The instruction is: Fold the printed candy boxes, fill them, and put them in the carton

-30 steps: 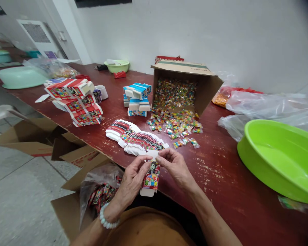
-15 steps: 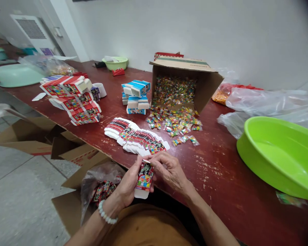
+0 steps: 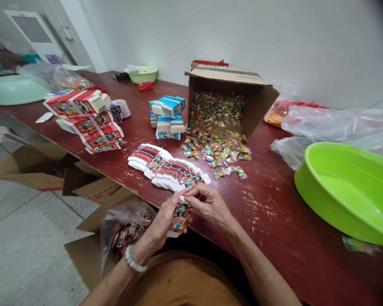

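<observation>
Over the table's front edge my left hand (image 3: 162, 219) is closed around a small red printed candy box (image 3: 181, 216), its white bottom flap hanging out below. Bent fingers of my right hand (image 3: 213, 207) pinch the top end of that box, where a bit of white flap shows. Just beyond my hands lies a fanned row of flattened red candy boxes (image 3: 169, 168). Wrapped candies (image 3: 221, 148) spill from a cardboard carton (image 3: 258, 106) tipped on its side behind them.
Bundled red boxes (image 3: 97, 121) and blue boxes (image 3: 167, 117) are stacked on the left. A green basin (image 3: 309, 191) and plastic bags (image 3: 332, 121) occupy the right. Below the table edge, an open carton (image 3: 83, 255) holds a bag of red packs (image 3: 130, 233).
My right fingers have shifted slightly at the box's top end, and its bottom flap shows less. The whole view has moved a little; both hands keep hold of the box.
</observation>
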Demonstrator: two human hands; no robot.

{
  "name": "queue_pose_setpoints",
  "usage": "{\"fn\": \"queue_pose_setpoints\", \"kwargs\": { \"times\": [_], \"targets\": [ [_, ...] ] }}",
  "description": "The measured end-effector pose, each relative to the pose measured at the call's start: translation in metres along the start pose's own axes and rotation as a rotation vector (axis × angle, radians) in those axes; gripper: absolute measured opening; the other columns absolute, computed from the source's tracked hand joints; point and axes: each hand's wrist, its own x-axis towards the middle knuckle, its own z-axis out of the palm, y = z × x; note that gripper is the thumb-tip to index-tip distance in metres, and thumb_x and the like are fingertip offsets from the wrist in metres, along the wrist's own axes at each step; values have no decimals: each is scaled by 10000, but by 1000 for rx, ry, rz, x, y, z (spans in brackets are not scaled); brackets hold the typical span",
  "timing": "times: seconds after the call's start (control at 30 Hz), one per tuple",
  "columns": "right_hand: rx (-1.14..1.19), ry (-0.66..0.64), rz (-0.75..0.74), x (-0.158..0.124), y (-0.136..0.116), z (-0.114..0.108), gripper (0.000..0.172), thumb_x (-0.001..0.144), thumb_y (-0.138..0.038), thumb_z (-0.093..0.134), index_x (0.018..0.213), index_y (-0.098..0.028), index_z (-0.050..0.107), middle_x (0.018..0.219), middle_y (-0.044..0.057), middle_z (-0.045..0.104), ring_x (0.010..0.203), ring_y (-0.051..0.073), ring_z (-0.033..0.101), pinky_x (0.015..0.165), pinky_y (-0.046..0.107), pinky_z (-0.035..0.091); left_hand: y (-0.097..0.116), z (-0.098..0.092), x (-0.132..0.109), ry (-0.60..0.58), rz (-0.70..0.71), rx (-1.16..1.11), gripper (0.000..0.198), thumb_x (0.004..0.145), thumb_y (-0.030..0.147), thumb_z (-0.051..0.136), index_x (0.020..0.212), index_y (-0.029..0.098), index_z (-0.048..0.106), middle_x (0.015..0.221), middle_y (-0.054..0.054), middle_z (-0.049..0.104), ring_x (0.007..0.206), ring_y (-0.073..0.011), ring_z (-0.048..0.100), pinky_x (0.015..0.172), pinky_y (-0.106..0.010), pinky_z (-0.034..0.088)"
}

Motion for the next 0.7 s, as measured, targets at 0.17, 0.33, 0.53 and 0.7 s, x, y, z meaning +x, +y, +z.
{"fn": "queue_pose_setpoints", "kwargs": {
  "times": [0.17, 0.33, 0.53, 0.7],
  "targets": [
    [-249, -119, -176, -13, -4, 2, 141, 941, -237, 556, 850, -233, 664, 962, 33, 670, 887, 178, 613, 829, 330, 487, -2, 0, 0, 0, -29, -8, 639, 882, 667, 448, 1301, 206, 591, 758, -50, 686, 547, -148, 616, 430, -215, 476],
    [-443, -68, -227, -11, 7, -10, 101, 939, -238, 561, 970, -238, 657, 1008, 46, 659, 956, 194, 596, 859, 335, 465, -3, 7, 4, -30, -67, -128, 559, 885, 603, 517, 1342, 282, 518, 871, -38, 701, 555, -137, 627, 475, -230, 504],
    [-928, 713, 210, 6, 44, -125, 334, 899, -379, 573, 1135, -156, 650, 1148, 168, 587, 1082, 307, 539, 935, 448, 407, -13, 6, -7, -176, -152, -387, 412, 855, 332, 687, 1227, 230, 542, 952, -81, 722, 832, -178, 684, 729, -265, 522],
    [-940, 766, 422, -2, 66, -172, 259, 734, -397, 708, 876, -181, 722, 1016, 149, 620, 1004, 344, 554, 876, 467, 414, -40, -17, -26, -158, -305, -294, 367, 713, 287, 819, 1016, 190, 636, 943, -88, 727, 799, -184, 686, 763, -284, 508]
  ]
}}
